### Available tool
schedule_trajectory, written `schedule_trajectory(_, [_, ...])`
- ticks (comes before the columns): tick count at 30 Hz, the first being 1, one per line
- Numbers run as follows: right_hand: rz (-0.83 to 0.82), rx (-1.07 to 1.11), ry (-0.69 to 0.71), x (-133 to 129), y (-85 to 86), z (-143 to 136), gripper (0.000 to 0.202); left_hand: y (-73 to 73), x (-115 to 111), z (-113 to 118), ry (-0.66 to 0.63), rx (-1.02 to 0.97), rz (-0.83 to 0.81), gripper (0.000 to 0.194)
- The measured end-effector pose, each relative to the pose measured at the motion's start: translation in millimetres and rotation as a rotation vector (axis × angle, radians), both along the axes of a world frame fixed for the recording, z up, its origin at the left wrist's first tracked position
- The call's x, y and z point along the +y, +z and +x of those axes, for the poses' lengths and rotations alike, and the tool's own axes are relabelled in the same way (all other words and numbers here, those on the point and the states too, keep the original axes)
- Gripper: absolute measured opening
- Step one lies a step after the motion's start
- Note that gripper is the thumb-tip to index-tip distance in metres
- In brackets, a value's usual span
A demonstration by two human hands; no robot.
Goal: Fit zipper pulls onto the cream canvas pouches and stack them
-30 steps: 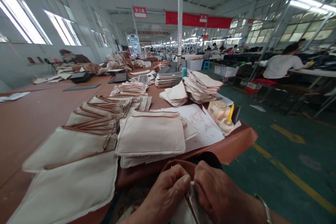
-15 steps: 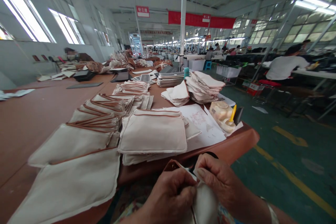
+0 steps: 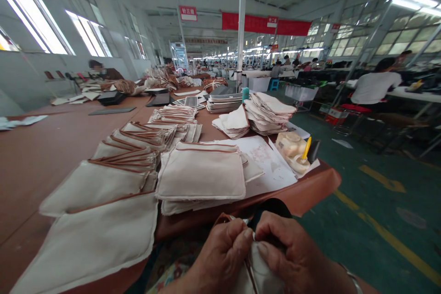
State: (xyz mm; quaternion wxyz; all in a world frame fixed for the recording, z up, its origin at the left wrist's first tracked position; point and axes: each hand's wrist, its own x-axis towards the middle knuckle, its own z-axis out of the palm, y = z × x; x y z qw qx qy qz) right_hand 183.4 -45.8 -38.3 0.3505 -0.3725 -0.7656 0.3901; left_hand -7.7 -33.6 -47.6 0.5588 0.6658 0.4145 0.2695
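Low in the view, over the near table edge, both of my hands pinch a cream fabric pouch (image 3: 263,266) with brown trim. My left hand (image 3: 220,255) is closed on its left side, thumb pressed against the forefinger. Closed on the right side is my right hand (image 3: 296,250), its fingertips almost meeting the left ones. The fingers cover the exact spot being gripped. Behind the hands shows a dark rounded object (image 3: 274,207) whose kind I cannot make out. Just beyond lies a stack of similar cream pouches (image 3: 203,174), and a fanned row of pouches (image 3: 110,229) stretches away on the left.
The brown-covered table (image 3: 24,170) also bears a taller cream stack (image 3: 270,112), white paper (image 3: 275,165) and a plastic container (image 3: 291,144) beside a yellow-handled tool (image 3: 306,148). A metal post (image 3: 241,23) rises behind. People sit at work farther off, one in a white shirt (image 3: 374,85).
My fingertips have drawn closer together on the pouch, and my right hand has dropped slightly. More of the dark rounded object shows behind them. The piles on the table look the same.
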Motion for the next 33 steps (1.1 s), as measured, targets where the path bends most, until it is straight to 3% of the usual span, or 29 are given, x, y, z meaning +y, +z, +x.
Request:
schedule_trajectory(3, [0.098,0.005,0.040,-0.6,3.5,1.7,0.011,2.2,-0.9,-0.9,-0.011,-0.004,0.004,0.049])
schedule_trajectory(7, [-0.038,0.006,-0.008,-0.7,8.0,3.2,0.024,2.1,-3.1,-1.1,-0.018,0.018,0.061,0.047])
schedule_trajectory(9, [-0.036,-0.044,-0.016,-0.4,8.1,3.0,0.020,0.9,-3.6,-0.2,-0.015,0.034,0.083,0.047])
schedule_trajectory(12, [0.084,-0.115,-0.033,-0.1,5.6,1.3,0.007,0.4,-2.6,1.6,-0.002,0.040,0.096,0.047])
schedule_trajectory(16, [0.228,-0.198,-0.035,-0.8,3.5,-1.5,0.016,6.8,-1.7,0.9,-0.030,-0.034,0.114,0.046])
schedule_trajectory(20, [0.296,-0.271,0.014,-1.9,3.7,-1.4,0.017,16.5,-5.9,-0.7,-0.081,-0.099,-0.023,0.035])
schedule_trajectory(22, [0.196,-0.253,0.000,-2.2,4.3,-1.0,0.015,19.1,-8.5,0.6,-0.071,-0.069,-0.099,0.025])
schedule_trajectory(24, [-0.010,-0.173,-0.010,-2.1,4.1,-1.7,0.018,19.8,-10.1,3.1,-0.045,-0.024,-0.151,0.015])
schedule_trajectory(29, [-0.670,0.405,0.045,-1.1,-9.4,-11.3,0.037,18.6,-7.3,3.9,-0.137,-0.037,-0.257,0.009])
schedule_trajectory(33, [-0.804,0.640,0.070,-2.7,-20.4,-14.9,0.037,14.0,-3.5,-3.4,-0.153,-0.106,-0.258,0.021])
